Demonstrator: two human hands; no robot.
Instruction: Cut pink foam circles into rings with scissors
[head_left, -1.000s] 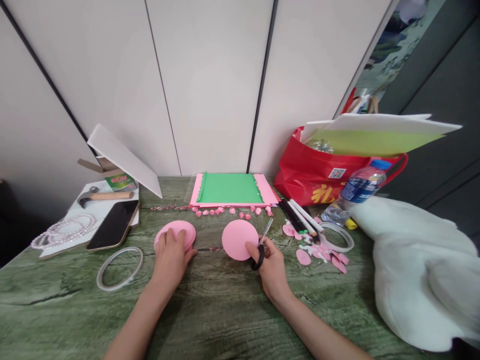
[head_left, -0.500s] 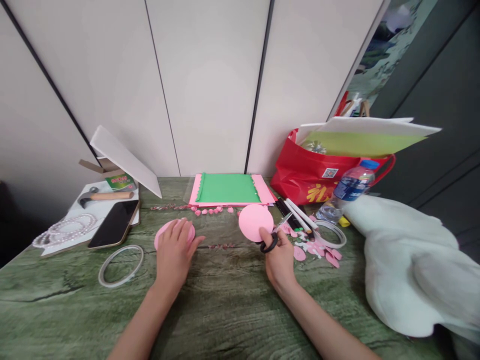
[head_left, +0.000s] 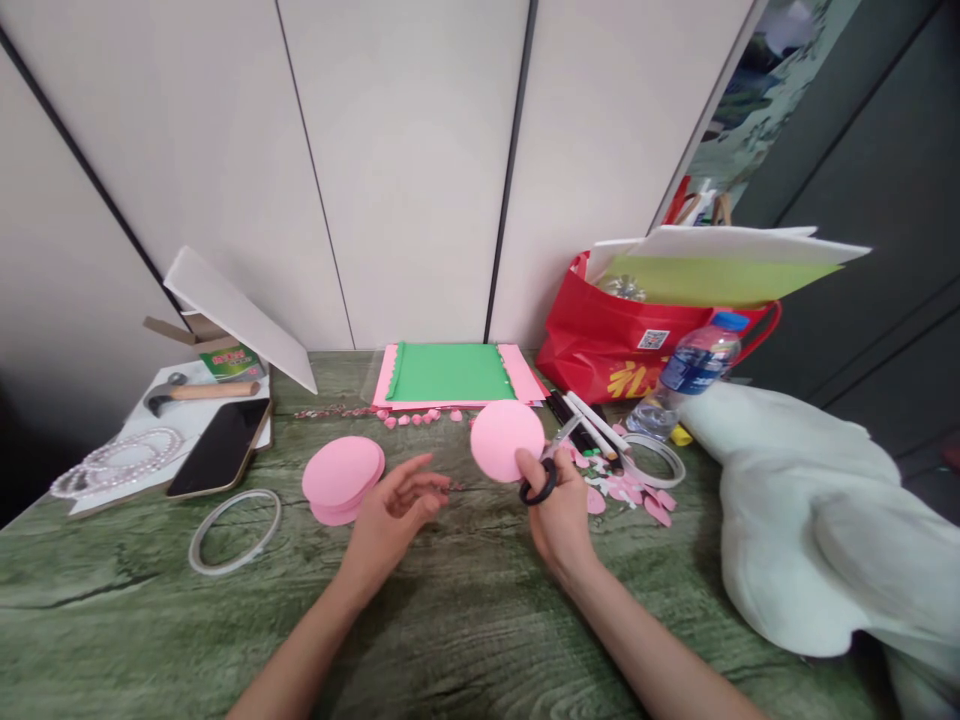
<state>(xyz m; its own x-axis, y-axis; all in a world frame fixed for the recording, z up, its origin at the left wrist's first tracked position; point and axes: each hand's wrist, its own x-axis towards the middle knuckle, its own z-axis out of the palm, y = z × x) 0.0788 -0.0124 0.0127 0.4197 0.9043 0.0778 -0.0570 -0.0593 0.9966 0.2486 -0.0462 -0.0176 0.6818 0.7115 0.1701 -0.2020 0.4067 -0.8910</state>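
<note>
One disc [head_left: 507, 438]: your right hand [head_left: 561, 515] pinches its rim, scissors [head_left: 553, 474] too, toward the surface's [head_left: 450, 610] far edge. Your left hand [head_left: 386, 515]: fingers loosely parted, holding nothing. Probably light, bendable paper; grip the rim gently, avoiding creases.

Soft, diffuse light; weak shadows; edges stretched.

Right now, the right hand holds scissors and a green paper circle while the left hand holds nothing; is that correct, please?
The colour is wrong: the head view shows the right hand holding scissors and a pink paper circle, while the left hand holds nothing.
</note>
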